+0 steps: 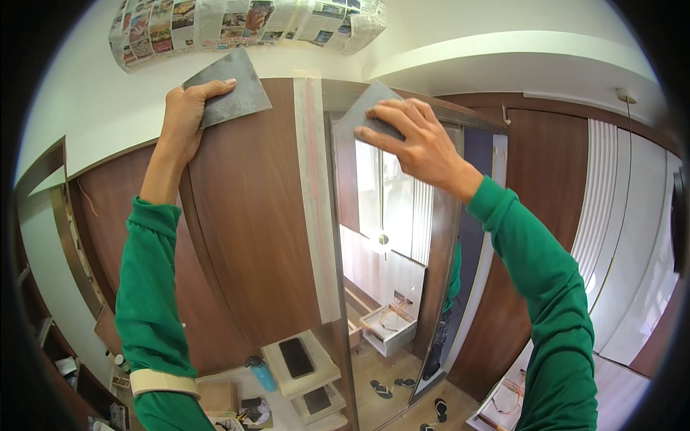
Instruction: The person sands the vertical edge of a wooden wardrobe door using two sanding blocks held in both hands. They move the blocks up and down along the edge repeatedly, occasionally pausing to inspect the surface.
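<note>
- My left hand [185, 115], upper left of the frame: fingers clamped on a grey sheet [230, 86], pressed flat against the brown wardrobe door [244, 215].
- My right hand [420, 144], upper centre: fingers spread flat on a second grey sheet [359, 115] against the mirror [384, 237], not gripping it.
- Step, as I judge it: rubbing both panels near their top edge.
- Next move calls for even pressure, keeping clear of the taped strip [316, 201] between them.
</note>
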Tool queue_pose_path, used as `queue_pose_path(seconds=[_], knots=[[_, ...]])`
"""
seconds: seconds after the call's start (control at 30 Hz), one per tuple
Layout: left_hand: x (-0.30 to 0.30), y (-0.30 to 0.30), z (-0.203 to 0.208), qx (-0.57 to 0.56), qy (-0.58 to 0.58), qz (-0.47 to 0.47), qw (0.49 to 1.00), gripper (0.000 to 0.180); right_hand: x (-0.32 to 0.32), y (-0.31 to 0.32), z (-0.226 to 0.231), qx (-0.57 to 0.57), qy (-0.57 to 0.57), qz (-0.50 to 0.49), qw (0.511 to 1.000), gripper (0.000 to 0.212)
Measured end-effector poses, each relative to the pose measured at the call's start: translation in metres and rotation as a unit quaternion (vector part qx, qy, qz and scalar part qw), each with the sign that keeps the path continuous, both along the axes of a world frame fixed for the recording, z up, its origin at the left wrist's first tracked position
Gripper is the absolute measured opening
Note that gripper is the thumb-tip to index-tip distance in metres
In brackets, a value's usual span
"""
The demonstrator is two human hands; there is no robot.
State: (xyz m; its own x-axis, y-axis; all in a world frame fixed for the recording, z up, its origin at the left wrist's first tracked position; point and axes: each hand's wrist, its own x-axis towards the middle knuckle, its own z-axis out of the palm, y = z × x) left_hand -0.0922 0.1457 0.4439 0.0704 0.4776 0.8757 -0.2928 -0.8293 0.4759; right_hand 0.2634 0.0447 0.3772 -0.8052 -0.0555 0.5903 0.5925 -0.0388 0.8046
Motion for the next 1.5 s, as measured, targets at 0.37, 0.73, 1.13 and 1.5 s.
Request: queue_pose_path(seconds=[0.37, 0.73, 1.13, 1.5], knots=[[-0.003, 0.002, -0.008, 0.041, 0.024, 0.013, 0.999, 0.032, 0.0, 0.038, 0.069, 0.038, -0.06, -0.074, 0.995, 0.067], [-0.006, 0.006, -0.008, 0.065, 0.047, 0.036, 0.996, 0.033, 0.009, 0.065, 0.049, 0.02, -0.128, -0.058, 0.99, 0.068], [-0.005, 0.0, -0.011, 0.073, 0.033, 0.038, 0.996, 0.035, 0.003, 0.077, 0.05, -0.001, -0.142, -0.017, 0.99, 0.075], [-0.006, 0.008, -0.01, 0.082, 0.035, 0.064, 0.994, 0.034, 0.01, 0.082, 0.045, -0.008, -0.126, -0.013, 0.992, 0.074]])
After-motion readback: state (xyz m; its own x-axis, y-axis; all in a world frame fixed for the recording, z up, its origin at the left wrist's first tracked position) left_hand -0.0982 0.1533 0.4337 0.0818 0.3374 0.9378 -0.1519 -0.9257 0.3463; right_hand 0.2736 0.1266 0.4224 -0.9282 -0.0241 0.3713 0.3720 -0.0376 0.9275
